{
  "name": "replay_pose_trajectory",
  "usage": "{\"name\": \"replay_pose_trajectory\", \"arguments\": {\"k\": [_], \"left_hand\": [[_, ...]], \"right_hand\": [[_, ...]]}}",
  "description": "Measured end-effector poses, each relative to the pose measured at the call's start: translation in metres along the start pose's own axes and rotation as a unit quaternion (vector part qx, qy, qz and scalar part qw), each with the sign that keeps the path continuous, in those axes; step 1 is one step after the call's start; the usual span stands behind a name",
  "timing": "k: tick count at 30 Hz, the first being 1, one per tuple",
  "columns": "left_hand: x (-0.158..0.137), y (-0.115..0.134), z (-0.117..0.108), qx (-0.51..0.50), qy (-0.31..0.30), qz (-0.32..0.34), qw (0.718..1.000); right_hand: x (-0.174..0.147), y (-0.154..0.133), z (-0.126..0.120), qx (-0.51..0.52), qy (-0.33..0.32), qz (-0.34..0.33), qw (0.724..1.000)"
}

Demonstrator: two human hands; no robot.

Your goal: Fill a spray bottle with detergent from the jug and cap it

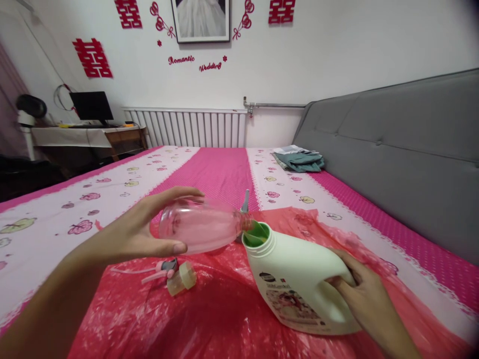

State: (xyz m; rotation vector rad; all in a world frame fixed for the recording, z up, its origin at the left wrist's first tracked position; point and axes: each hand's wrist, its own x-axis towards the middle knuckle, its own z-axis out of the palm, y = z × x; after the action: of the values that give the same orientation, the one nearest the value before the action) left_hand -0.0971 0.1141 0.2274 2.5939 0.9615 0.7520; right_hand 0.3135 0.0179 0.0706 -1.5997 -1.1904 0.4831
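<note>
At the far left, a dark monitor (92,105) stands on a desk (71,137) in front of a pale wall. In the left half of the frame, the left hand (149,227) reaches in from the lower left, its thumb and fingers closed around the base of a clear bottle (204,227). The bottle lies nearly level in the air at the center, neck pointing right. Below it, a pink-and-grey spray head (166,269) and a translucent yellowish cap (182,279) rest on red plastic sheeting (209,319) spread over a pink patterned bed. A grey nozzle (245,202) pokes up behind the bottle's neck.

Right of center, a pale green jug (295,274) leans left, its green-lined mouth at the bottle's neck; whether the two touch is hard to tell. At the lower right, the right hand (361,286) grips the jug's handle, fingers wrapped around it. Folded cloth (299,160) lies at the upper right, beside a grey headboard (396,134).
</note>
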Motion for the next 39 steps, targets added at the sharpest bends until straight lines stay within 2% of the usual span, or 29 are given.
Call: {"name": "replay_pose_trajectory", "arguments": {"k": [12,28,39], "left_hand": [[0.009,-0.001,-0.007,0.021,-0.017,0.035,0.999],[0.02,0.006,-0.015,0.037,-0.033,0.054,0.997],[0.031,0.009,-0.021,0.051,-0.065,0.032,0.996]], "right_hand": [[0.0,0.002,-0.002,-0.023,-0.003,-0.021,1.0],[0.001,0.004,-0.002,-0.017,0.004,-0.002,1.0],[0.002,0.003,0.0,-0.023,0.005,-0.007,1.0]]}}
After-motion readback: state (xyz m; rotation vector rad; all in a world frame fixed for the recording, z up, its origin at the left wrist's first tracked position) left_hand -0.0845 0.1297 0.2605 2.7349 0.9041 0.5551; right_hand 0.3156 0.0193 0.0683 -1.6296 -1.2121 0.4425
